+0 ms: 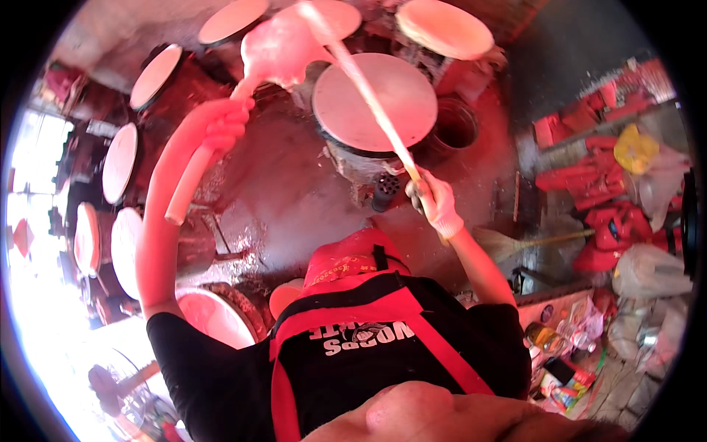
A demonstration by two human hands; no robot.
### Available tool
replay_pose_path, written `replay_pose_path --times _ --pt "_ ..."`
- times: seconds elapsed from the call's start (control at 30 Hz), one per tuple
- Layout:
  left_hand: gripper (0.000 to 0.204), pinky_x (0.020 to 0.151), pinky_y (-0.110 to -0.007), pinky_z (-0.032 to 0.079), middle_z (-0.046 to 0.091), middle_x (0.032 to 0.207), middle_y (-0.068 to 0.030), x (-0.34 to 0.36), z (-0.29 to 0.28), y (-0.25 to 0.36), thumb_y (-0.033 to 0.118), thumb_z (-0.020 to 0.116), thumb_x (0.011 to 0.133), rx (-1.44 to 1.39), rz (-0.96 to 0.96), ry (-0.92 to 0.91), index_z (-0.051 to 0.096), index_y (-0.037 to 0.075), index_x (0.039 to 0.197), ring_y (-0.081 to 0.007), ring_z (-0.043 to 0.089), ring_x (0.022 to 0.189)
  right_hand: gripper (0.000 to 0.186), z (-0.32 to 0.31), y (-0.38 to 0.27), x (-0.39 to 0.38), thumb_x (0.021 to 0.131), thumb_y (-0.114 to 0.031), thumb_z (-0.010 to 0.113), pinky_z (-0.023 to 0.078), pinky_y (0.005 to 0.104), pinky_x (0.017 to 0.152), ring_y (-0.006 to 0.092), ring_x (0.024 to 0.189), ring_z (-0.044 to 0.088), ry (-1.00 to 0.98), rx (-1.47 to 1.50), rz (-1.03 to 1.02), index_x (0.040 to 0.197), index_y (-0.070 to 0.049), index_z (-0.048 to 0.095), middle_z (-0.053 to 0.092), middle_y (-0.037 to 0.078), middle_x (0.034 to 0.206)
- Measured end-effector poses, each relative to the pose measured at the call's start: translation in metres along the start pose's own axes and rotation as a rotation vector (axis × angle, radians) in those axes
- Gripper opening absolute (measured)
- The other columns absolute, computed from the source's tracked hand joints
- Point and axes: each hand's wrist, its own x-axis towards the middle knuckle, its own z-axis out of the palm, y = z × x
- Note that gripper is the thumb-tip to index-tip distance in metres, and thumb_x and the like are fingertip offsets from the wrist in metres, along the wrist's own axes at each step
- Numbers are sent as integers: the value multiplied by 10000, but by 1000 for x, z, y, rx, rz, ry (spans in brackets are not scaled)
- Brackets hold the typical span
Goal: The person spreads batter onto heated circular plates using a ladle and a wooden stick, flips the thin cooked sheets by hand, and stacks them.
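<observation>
My left hand (215, 127) is wrapped around a pale wooden stick (188, 184), raised at the upper left. At its far end spreads a pale, uneven, floppy-looking mass (281, 51); I cannot make out exactly what it is. My right hand (434, 197), in a white glove, grips a long thin pole (372, 103). The pole slants up and to the left, and its far end passes beside or over the mass's right edge. Beneath the pole is a round flat griddle (383, 110) on a drum-like stand.
More round griddles ring the left and far sides, such as one with a pale sheet (444, 28) on it. A dark bucket (456, 121) stands right of the middle griddle. A broom (508, 241), red bags (604, 228) and bottles (549, 339) lie to the right.
</observation>
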Motion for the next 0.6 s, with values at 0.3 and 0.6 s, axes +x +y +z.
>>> replay_pose_path --times 0.3,0.6 --pt "311 730 -430 489 639 880 -192 217 76 -61 161 669 723 1704 785 242 570 28 986 -359 628 846 446 -53 -70 63 903 -184 548 497 393 720 335 847 612 322 -850 50 1339 -204 458 607 127 915" --pt "234 574 -317 512 642 702 -102 364 27 -164 130 693 683 1136 491 229 641 7 875 -184 629 592 412 2 135 2 937 -137 484 445 273 563 131 678 570 631 6 245 1343 -202 491 593 -5 830"
